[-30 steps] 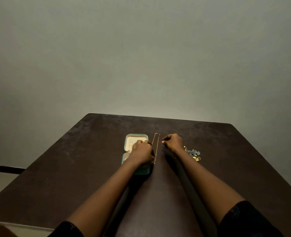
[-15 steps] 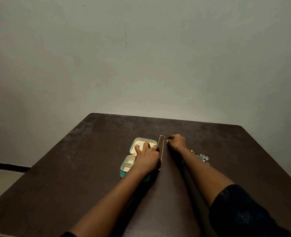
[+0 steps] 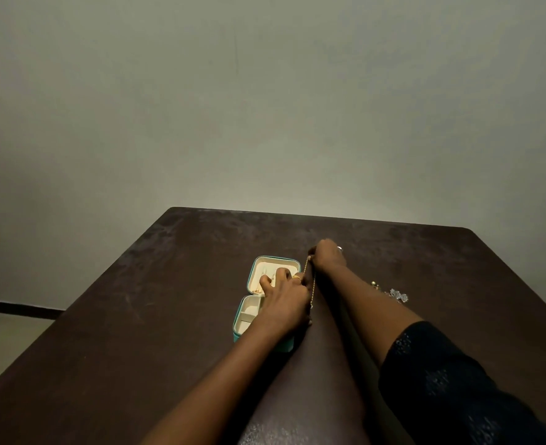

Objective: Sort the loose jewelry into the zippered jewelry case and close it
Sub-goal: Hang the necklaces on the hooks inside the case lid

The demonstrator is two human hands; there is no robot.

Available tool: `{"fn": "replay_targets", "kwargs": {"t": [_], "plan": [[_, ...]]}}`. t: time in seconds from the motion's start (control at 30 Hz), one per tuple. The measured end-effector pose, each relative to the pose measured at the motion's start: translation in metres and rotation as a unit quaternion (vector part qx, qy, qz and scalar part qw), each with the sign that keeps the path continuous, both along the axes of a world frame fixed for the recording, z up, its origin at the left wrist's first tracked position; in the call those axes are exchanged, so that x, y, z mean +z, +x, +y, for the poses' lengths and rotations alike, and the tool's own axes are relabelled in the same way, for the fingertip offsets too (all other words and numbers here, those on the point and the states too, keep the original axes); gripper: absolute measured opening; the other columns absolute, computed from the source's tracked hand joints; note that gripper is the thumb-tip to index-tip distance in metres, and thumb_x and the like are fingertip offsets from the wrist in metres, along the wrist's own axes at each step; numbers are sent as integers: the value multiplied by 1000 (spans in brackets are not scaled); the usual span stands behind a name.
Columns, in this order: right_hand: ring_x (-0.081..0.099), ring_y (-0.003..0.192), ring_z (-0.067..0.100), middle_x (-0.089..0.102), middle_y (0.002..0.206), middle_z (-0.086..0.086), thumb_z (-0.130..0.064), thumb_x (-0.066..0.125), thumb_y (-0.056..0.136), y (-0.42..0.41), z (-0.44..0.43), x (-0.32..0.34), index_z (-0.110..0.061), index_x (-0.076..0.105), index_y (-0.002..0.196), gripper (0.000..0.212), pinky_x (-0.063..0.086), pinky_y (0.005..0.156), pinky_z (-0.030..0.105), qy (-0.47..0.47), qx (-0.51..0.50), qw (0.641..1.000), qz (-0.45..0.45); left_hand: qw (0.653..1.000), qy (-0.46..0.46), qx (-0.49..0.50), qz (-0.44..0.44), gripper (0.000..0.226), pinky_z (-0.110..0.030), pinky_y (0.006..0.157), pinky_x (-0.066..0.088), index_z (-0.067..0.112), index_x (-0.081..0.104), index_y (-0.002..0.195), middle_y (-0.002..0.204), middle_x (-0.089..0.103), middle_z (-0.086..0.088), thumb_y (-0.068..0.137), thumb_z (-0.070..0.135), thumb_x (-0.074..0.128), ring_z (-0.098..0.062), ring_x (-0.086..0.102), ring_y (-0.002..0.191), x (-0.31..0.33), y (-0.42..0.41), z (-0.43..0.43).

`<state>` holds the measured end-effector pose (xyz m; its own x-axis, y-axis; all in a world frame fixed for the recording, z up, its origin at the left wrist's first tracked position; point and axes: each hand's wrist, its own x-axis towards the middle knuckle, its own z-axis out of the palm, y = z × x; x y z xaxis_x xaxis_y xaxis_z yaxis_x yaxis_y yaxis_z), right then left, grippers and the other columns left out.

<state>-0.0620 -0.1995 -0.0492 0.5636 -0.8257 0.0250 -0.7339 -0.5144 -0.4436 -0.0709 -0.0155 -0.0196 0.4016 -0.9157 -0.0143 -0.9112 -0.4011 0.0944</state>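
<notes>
1. A plain pale wall (image 3: 265, 107) is filling everything beyond the case.
2. A dark brown surface (image 3: 137, 316) is carrying the case, which is sitting near its middle.
3. A dark sleeve (image 3: 441, 380) is covering the right upper arm, nearer the camera than the case and to its right. Both forearms are reaching bare toward the case.
4. The teal case (image 3: 248, 311) is lying open, showing its cream lining. Its lid half is lying on the far side and its divided tray half on the near side.
5. The left hand (image 3: 286, 303) is resting on top of the case, covering most of the tray half. Its fingers are spreading out loosely, with the tips lying on the lid lining and gripping nothing that I can make out.
6. The right hand (image 3: 326, 255) is sitting just beyond the case's far right corner. Its fingers are curling in and pinching the far end of the chain.
7. The gold chain (image 3: 313, 297) is running in a thin line along the case's right edge, passing close by the left hand.
8. A small heap of loose jewelry (image 3: 398, 296), silvery with a gold bit, is lying well to the right of the case, beyond the right forearm.
9. A gold ring (image 3: 296, 277) is sitting on one left finger, over the case's lid half.
</notes>
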Motion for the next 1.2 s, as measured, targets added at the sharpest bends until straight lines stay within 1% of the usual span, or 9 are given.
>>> {"fn": "replay_targets", "kwargs": {"t": [0.1, 0.27, 0.43, 0.53, 0.6, 0.67, 0.8, 0.97, 1.2], "plan": [[60, 108, 34, 66, 113, 14, -11, 57, 86, 1, 2, -3, -10, 71, 104, 23, 50, 86, 38, -15, -21, 999, -34, 1000, -11, 9, 15, 49, -53, 100, 21, 15, 57, 123, 137, 42, 3, 78, 30, 69, -28, 26, 126, 0, -2, 1], [46, 121, 34, 49, 129, 14, -12, 46, 94, 1, 8, -13, -4, 55, 122, 30, 41, 96, 41, -93, 2, 995, 36, 999, -45, 19, 7, 44, -50, 97, 22, 13, 51, 126, 135, 42, -1, 83, 17, 57, -29, 27, 125, -3, -7, 3], [50, 116, 39, 55, 124, 23, -9, 42, 94, -7, -2, -2, 4, 53, 115, 28, 43, 92, 38, 6, -25, 998, -59, 1000, -27, 11, 6, 39, -49, 95, 23, 11, 57, 119, 135, 40, -2, 82, 26, 60, -30, 26, 123, -1, -9, 5], [56, 104, 38, 59, 107, 27, -5, 42, 93, -13, -15, 8, 1, 56, 87, 17, 41, 78, 35, 98, -44, 982, -153, 1000, -25, 9, 9, 36, -50, 96, 22, 11, 63, 111, 136, 40, -2, 81, 31, 60, -30, 26, 124, 1, -11, 6], [55, 77, 31, 55, 76, 23, 0, 44, 87, -17, -24, 9, -8, 46, 59, 30, 35, 64, 31, 143, -54, 970, -191, 1000, -18, 4, 12, 36, -51, 99, 21, 12, 65, 110, 135, 39, -2, 80, 33, 61, -29, 25, 124, 5, -14, 6], [42, 55, 21, 42, 56, 12, 6, 44, 83, -25, -22, 15, -8, 42, 50, 36, 28, 52, 27, 190, -69, 952, -231, 1000, -10, -14, 13, 35, -52, 100, 20, 13, 67, 106, 133, 40, 0, 79, 34, 59, -28, 26, 123, 9, -18, 7], [37, 39, 14, 41, 55, 9, 6, 37, 90, -40, -17, 34, -8, 43, 56, 37, 24, 44, 17, 297, -86, 901, -304, 996, 4, -89, 9, 34, -55, 99, 18, 20, 66, 108, 135, 42, 6, 82, 37, 54, -29, 25, 126, 11, -23, 11], [51, 38, 11, 44, 62, 5, 2, 35, 94, -52, -20, 52, -12, 45, 67, 32, 37, 46, 22, 386, -111, 840, -366, 995, -12, -103, -1, 36, -53, 98, 17, 19, 66, 108, 137, 39, 6, 82, 38, 52, -28, 23, 128, 14, -26, 18], [39, 57, 10, 41, 67, 6, 2, 28, 98, -75, -26, 85, -6, 45, 71, 32, 39, 31, 12, 469, -129, 744, -459, 996, -71, -9, -46, 44, -45, 90, 23, 14, 70, 98, 132, 40, 4, 88, 46, 42, -23, 29, 121, 21, -20, 27]]}}
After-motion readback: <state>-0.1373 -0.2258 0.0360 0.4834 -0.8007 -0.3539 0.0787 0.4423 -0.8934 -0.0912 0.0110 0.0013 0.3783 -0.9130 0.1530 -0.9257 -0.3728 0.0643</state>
